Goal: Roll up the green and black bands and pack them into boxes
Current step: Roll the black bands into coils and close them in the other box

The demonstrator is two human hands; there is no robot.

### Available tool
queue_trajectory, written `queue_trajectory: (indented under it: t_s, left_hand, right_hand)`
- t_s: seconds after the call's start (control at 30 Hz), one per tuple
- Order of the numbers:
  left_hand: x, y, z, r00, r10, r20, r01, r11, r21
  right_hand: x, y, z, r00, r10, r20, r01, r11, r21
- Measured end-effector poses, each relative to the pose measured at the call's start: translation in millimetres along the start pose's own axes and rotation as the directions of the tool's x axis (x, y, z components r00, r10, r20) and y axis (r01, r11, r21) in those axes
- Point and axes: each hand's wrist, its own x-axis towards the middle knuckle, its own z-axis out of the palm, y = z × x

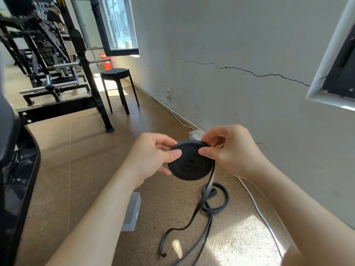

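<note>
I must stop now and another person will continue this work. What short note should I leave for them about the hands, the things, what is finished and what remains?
Left hand pinches the rolled coil of the black band at its left edge.
Right hand pinches the coil's upper right edge.
Loose tail hangs from the coil and lies in loops on the floor.
One clear box lies on the floor below the left hand; a second box is by the wall, behind the hands.
Done: part rolled. Left: roll the tail, pack it. No green one is in view.
</note>
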Motion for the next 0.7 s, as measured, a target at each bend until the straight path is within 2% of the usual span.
queue_trajectory:
  t_s: [0.07,0.17,0.3,0.4,0.5,0.6,0.7]
  left_hand:
    - [0.3,-1.2,-0.9,0.998,0.039,0.048,-0.044,0.993,0.107]
    - [-1.9,0.7,0.7,0.988,0.132,0.082,-0.152,0.923,0.353]
    - [-5.8,5.0,5.0,0.982,0.147,0.117,-0.183,0.890,0.417]
    - [-4.1,2.7,2.1,0.983,0.169,0.076,-0.185,0.880,0.438]
    - [-0.9,-0.2,-3.7,0.982,0.188,-0.029,-0.164,0.915,0.370]
    - [2.9,-2.9,-9.7,0.974,0.124,-0.188,-0.101,0.987,0.128]
    - [3.6,-3.0,-7.4,0.973,0.050,-0.225,-0.055,0.998,-0.015]
  right_hand:
    - [-0.9,0.1,0.5,0.999,-0.002,0.049,0.004,0.999,-0.053]
    - [-1.5,-3.4,3.3,0.992,-0.059,0.114,0.077,0.985,-0.157]
    - [-1.0,-7.6,8.3,0.972,-0.126,0.198,0.170,0.959,-0.226]
    - [0.0,-4.9,11.9,0.972,-0.109,0.210,0.138,0.982,-0.127]
    - [3.3,2.0,8.5,0.985,-0.053,0.165,0.036,0.994,0.106]
    - [4.2,6.7,4.6,0.993,-0.004,0.121,-0.020,0.980,0.199]
    - [4.2,7.3,5.5,0.999,0.030,0.039,-0.039,0.966,0.255]
